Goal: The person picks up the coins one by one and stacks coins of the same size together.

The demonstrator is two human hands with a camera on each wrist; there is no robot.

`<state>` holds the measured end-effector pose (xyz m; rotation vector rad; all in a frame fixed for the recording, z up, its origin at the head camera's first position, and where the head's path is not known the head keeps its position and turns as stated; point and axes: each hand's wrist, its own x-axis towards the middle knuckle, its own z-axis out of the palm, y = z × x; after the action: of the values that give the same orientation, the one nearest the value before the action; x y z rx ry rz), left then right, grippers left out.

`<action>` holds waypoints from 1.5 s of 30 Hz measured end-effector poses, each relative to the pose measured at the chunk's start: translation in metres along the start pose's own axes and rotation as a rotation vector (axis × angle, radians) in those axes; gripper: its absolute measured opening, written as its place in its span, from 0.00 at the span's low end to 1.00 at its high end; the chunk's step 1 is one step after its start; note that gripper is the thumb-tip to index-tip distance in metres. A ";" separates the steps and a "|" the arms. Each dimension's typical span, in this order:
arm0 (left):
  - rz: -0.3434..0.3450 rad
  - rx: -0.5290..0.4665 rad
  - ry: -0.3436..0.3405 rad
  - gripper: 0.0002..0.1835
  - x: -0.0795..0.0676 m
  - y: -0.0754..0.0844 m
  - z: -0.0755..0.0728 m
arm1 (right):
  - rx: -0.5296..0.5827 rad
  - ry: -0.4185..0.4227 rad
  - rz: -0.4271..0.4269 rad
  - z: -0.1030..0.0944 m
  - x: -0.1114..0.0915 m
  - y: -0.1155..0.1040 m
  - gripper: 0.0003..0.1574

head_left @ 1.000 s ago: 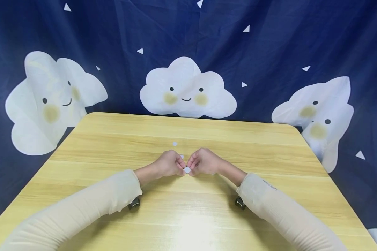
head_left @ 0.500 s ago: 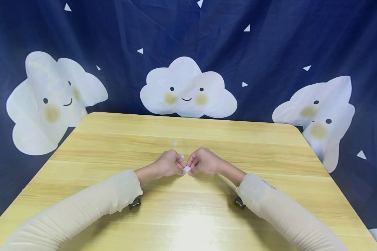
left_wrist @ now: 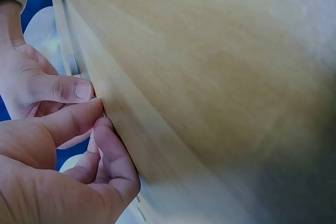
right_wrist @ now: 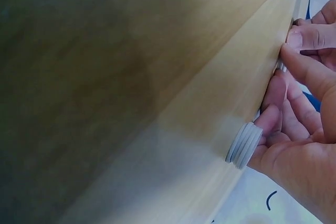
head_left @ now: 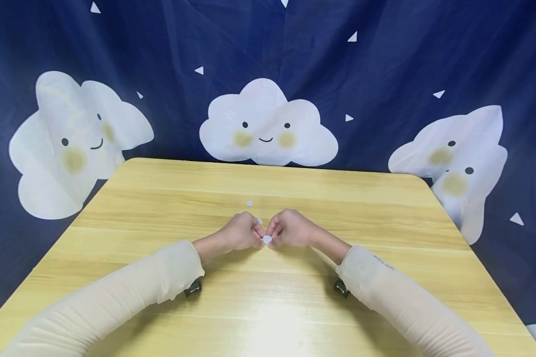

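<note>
In the head view a small white disc lies between the fingertips of both hands, low over the middle of the table. My left hand pinches at its left side with thumb and curled fingers. From the other side my right hand does the same, and the two hands nearly meet. A thin pale edge shows between the right thumb and forefinger in the right wrist view; whether it is one disc or more I cannot tell. Beside that hand's curled fingers stands a short stack of white discs, hidden in the head view.
Two more discs lie beyond the hands: a far disc and a nearer disc, partly behind the left hand. The wooden table reaches back to a blue curtain with printed clouds. A black wrist camera hangs under the left sleeve.
</note>
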<state>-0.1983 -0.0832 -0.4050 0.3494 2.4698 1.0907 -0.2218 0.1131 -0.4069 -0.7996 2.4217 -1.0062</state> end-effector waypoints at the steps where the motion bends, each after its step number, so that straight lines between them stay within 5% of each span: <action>1: 0.004 0.000 -0.001 0.08 0.000 0.000 0.000 | -0.001 0.001 0.001 -0.001 0.000 0.000 0.10; 13: -0.001 0.035 0.000 0.09 0.001 0.000 -0.009 | -0.030 0.026 0.027 0.000 0.001 -0.002 0.10; 24: -0.004 0.016 0.122 0.07 0.016 -0.023 -0.036 | -0.037 0.024 0.060 -0.001 0.001 -0.007 0.10; 29: 0.051 0.061 0.158 0.08 0.028 -0.034 -0.047 | -0.034 0.027 0.058 0.001 0.002 -0.005 0.10; 45: 0.280 0.221 -0.057 0.06 0.051 -0.039 -0.064 | -0.041 0.018 0.052 0.002 0.002 -0.002 0.09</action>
<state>-0.2757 -0.1308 -0.4095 0.8019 2.5483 0.8949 -0.2217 0.1100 -0.4068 -0.7403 2.4728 -0.9512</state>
